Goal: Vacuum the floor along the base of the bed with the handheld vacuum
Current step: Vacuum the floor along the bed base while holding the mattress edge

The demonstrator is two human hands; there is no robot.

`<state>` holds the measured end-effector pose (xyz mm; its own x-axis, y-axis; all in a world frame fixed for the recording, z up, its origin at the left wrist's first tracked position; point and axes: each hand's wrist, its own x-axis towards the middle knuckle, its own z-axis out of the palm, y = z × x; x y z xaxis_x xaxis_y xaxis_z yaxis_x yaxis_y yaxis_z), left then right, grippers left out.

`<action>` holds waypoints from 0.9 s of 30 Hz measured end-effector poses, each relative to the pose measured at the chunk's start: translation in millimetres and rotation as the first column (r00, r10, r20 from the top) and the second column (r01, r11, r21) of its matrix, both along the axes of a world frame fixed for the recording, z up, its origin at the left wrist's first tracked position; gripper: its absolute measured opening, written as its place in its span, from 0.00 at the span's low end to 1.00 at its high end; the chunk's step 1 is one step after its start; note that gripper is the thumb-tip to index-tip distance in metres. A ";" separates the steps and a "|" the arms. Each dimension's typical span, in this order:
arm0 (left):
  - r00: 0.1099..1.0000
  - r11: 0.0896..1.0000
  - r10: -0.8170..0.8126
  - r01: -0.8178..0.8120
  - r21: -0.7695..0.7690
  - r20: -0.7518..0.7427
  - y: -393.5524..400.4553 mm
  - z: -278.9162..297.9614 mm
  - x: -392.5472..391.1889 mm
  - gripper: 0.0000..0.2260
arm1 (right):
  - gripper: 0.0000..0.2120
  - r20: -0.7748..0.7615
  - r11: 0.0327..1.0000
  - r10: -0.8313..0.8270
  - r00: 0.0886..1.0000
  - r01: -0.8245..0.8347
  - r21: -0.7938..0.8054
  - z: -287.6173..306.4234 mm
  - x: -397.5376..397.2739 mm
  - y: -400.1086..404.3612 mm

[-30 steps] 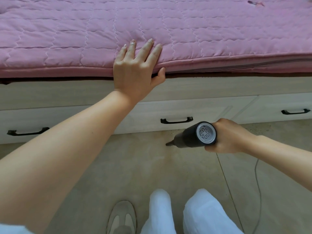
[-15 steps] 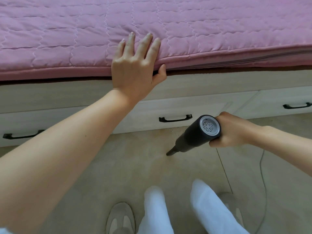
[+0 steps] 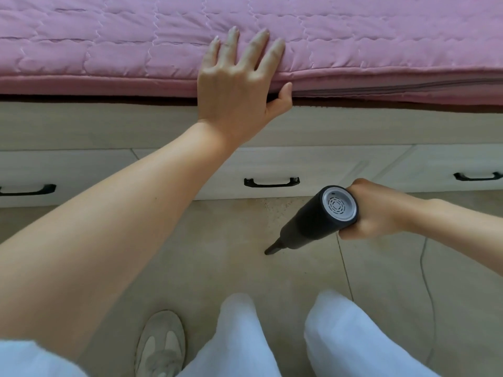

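Observation:
A black handheld vacuum (image 3: 315,221) with a grey vented rear cap points down and to the left, its narrow nozzle tip just above the beige tiled floor (image 3: 217,254). My right hand (image 3: 381,210) grips its body from the right. My left hand (image 3: 239,77) rests flat with spread straight fingers on the edge of the pink quilted mattress (image 3: 109,44), thumb tucked at its side. Below the mattress runs the pale wooden bed base (image 3: 109,126) with drawers. The nozzle is a short way out from the drawer fronts.
Black drawer handles sit at the middle (image 3: 271,182), the left (image 3: 27,189) and the right (image 3: 477,176). Speckled dirt marks the floor by the middle drawer. A thin cable (image 3: 427,281) trails on the floor at the right. My white-trousered legs and a grey shoe (image 3: 160,344) fill the bottom.
The vacuum has swung from nearly level to pointing steeply down, and its nozzle has drawn back from the drawer base toward me. My left hand stays on the mattress edge.

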<state>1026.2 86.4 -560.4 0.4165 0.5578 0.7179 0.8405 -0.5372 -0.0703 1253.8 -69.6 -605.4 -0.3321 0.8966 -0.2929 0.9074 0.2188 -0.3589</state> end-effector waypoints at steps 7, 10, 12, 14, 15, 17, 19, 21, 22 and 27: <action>0.999 0.999 0.032 -0.032 -0.004 0.038 -4.5 -5.0 20.9 0.24 | 0.13 0.015 1.000 0.023 1.000 -0.023 -0.009 -3.7 19.3 -5.3; 0.997 0.999 0.031 -0.032 0.017 0.075 -5.7 -10.2 19.2 0.22 | 0.12 0.025 0.999 0.029 0.999 -0.030 0.041 -6.3 24.6 -11.3; 0.995 0.998 0.038 -0.043 0.048 0.096 -6.5 -11.7 20.2 0.21 | 0.12 0.010 0.997 0.040 0.999 -0.041 0.063 -5.7 29.1 -15.4; 0.994 0.997 0.033 -0.041 0.067 0.104 -5.3 -11.5 20.3 0.20 | 0.12 0.006 0.997 0.059 0.998 -0.059 0.049 -4.5 33.1 -19.2; 0.995 0.997 0.029 -0.036 0.075 0.098 -4.6 -11.6 20.1 0.20 | 0.12 0.007 0.997 0.069 0.998 -0.070 0.034 -3.6 35.2 -20.9; 0.996 0.996 0.018 -0.025 0.087 0.089 -3.6 -12.8 19.8 0.20 | 0.11 0.006 0.997 0.077 0.997 -0.077 0.013 -3.5 40.2 -24.6; 0.996 0.995 0.020 -0.029 0.094 0.092 -4.4 -14.6 19.7 0.20 | 0.11 -0.012 0.997 0.075 0.997 -0.075 -0.019 -5.3 43.7 -27.9; 0.995 0.993 0.028 -0.039 0.107 0.101 -4.5 -14.9 21.1 0.20 | 0.14 -0.046 0.996 0.082 0.996 -0.084 -0.041 -7.4 44.5 -29.2; 0.994 0.993 0.029 -0.042 0.114 0.107 -4.7 -15.0 21.5 0.19 | 0.14 -0.053 0.995 0.086 0.995 -0.088 -0.042 -8.6 44.6 -29.6; 0.991 0.988 0.020 -0.040 0.152 0.132 -3.0 -18.6 21.7 0.19 | 0.09 -0.061 1.000 0.005 0.998 -0.006 -0.018 -12.3 48.2 -26.5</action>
